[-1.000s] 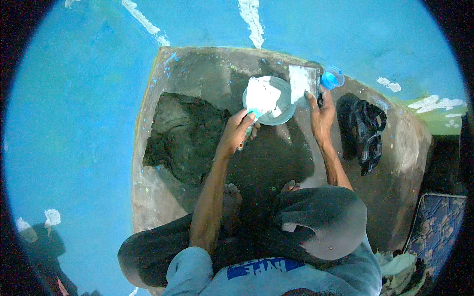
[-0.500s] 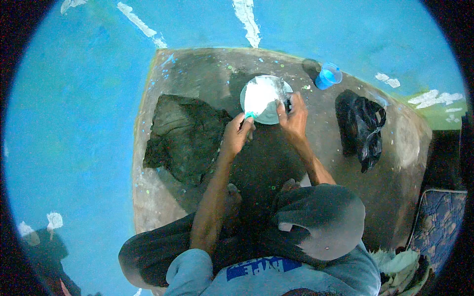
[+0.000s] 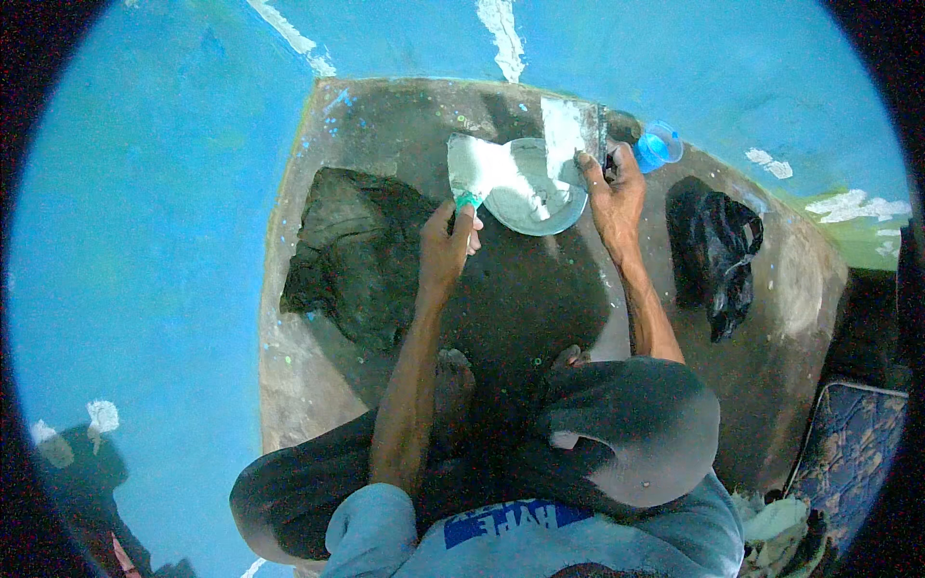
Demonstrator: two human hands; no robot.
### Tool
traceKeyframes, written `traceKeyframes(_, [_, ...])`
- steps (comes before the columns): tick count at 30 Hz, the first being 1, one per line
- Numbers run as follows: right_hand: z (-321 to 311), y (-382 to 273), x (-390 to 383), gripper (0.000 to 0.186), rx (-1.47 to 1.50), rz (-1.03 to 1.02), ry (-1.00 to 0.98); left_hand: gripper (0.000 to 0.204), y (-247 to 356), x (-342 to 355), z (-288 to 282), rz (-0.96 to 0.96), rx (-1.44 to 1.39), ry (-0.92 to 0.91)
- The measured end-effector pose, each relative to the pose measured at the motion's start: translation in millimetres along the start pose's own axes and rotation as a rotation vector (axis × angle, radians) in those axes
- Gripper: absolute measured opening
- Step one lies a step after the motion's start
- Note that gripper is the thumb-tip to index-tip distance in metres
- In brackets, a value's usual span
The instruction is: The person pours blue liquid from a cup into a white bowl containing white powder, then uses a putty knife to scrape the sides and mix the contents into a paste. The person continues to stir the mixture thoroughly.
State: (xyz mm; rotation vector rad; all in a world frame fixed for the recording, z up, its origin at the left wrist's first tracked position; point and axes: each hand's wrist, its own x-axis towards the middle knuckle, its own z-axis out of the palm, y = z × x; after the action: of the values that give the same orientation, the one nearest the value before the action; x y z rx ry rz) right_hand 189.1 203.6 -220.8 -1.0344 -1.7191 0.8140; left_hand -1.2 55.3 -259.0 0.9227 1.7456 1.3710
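Observation:
My left hand point(image 3: 447, 246) is closed round the green handle of a putty knife point(image 3: 466, 166), whose broad blade is whitened and tilts up at the left rim of a round pale bowl point(image 3: 551, 223). White paste shows inside the bowl, brightly lit. My right hand point(image 3: 618, 202) grips a second tool, a wide flat scraper point(image 3: 570, 135) with white paste on its blade. That scraper is raised over the bowl's right side, apart from the putty knife. Its handle is mostly hidden by my fingers.
A clear blue plastic cup point(image 3: 659, 146) stands just beyond my right hand. To the right lies a black plastic bag point(image 3: 730, 260); to the left, a dark crumpled cloth or sack point(image 3: 352, 250). Blue walls point(image 3: 164, 241) with white patches border the speckled floor point(image 3: 308, 376).
The two hands have moved apart: the right has lifted the scraper up and to the right, while the left has drawn the putty knife leftward to the bowl's edge.

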Motion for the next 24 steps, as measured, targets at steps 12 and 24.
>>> traceKeyframes(12, [21.1,79.9,-24.8,0.023,-0.391,-0.028,-0.110,0.022,11.0,2.2,18.2,-0.095,-0.015,0.016])
traceKeyframes(24, [0.2,39.1,-17.7,0.026,0.044,0.209,-0.066,0.027,13.9,7.2,29.8,-0.045,-0.091,0.129])
